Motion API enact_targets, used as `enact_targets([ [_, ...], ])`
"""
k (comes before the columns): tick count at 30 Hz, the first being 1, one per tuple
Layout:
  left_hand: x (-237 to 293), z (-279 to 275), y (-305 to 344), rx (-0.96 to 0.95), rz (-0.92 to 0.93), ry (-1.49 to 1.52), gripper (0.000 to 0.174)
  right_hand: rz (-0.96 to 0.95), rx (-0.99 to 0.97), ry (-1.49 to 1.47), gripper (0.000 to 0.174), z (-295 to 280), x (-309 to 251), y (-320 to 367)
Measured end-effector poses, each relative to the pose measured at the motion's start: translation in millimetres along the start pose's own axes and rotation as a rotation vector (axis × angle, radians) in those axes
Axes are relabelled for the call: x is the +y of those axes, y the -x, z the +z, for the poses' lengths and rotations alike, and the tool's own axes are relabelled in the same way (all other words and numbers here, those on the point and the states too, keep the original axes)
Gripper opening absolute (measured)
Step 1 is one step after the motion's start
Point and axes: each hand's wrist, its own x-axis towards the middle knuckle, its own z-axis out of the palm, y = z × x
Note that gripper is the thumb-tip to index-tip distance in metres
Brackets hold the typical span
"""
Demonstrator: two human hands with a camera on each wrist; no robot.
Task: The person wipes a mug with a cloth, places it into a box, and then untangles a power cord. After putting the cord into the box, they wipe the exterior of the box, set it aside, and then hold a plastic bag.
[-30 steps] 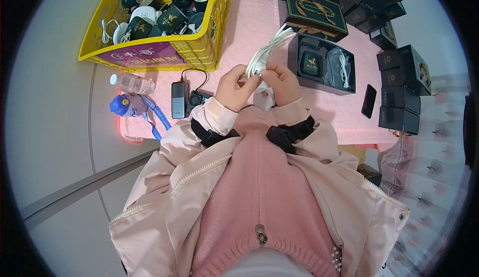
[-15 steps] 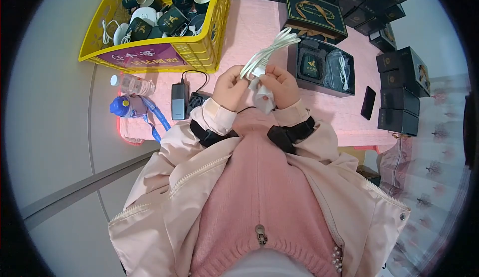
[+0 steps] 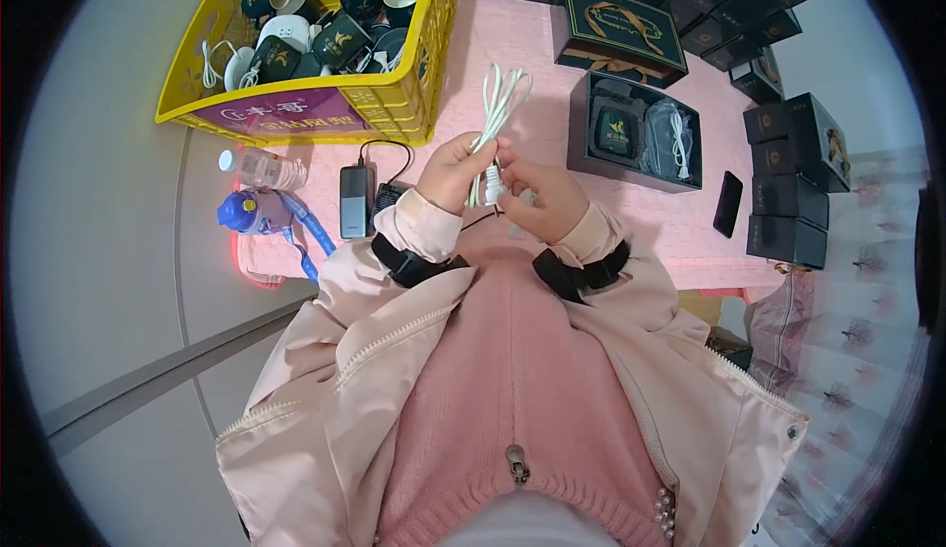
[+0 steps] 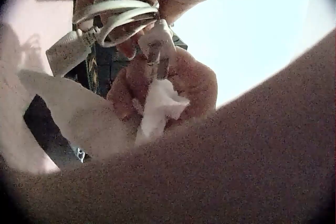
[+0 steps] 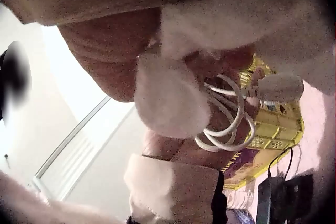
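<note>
My left hand (image 3: 455, 174) grips a coiled white cable (image 3: 505, 103), whose loops stand up above the fingers in the head view. A white connector (image 4: 71, 51) of this cable hangs beside the coil in the left wrist view. There, a plug with metal prongs (image 4: 157, 58) points at a crumpled white tissue (image 4: 160, 106). My right hand (image 3: 548, 202) pinches the tissue close to the plug, to the right of my left hand. In the right wrist view the tissue covers part of the fingers.
A yellow crate (image 3: 394, 103) of dark cups and white devices stands at the back left. An open box (image 3: 636, 180) holds a packed cup and cable. Stacked dark boxes (image 3: 788, 192) line the right. A phone (image 3: 727, 201), power bank (image 3: 355, 199) and bottle (image 3: 264, 168) lie nearer.
The cable coil has swung from leaning right to nearly upright in my left hand. My right hand has shifted down and slightly right with the tissue, and the cable's end now shows lower between the hands.
</note>
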Motion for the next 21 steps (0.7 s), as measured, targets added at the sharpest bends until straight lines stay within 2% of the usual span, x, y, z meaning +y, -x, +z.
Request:
enact_targets([
  [5, 1, 3, 1, -0.038, 0.002, 0.174, 0.028, 0.034, 0.004, 0.047, 0.017, -8, -18, 0],
  [8, 3, 7, 3, -0.067, -0.039, 0.354, 0.027, -0.011, -0.001, 0.049, 0.017, -6, -17, 1],
  [13, -2, 6, 3, -0.036, -0.035, 0.385, 0.026, -0.083, -0.005, 0.144, 0.017, -5, -19, 1],
  [16, -7, 2, 2, -0.089, 0.069, 0.421, 0.025, -0.100, -0.006, 0.164, 0.016, -2, -22, 0],
  [21, -5, 2, 4, -0.129, 0.065, 0.443, 0.028, -0.076, -0.016, 0.147, 0.020, 2, -23, 1],
])
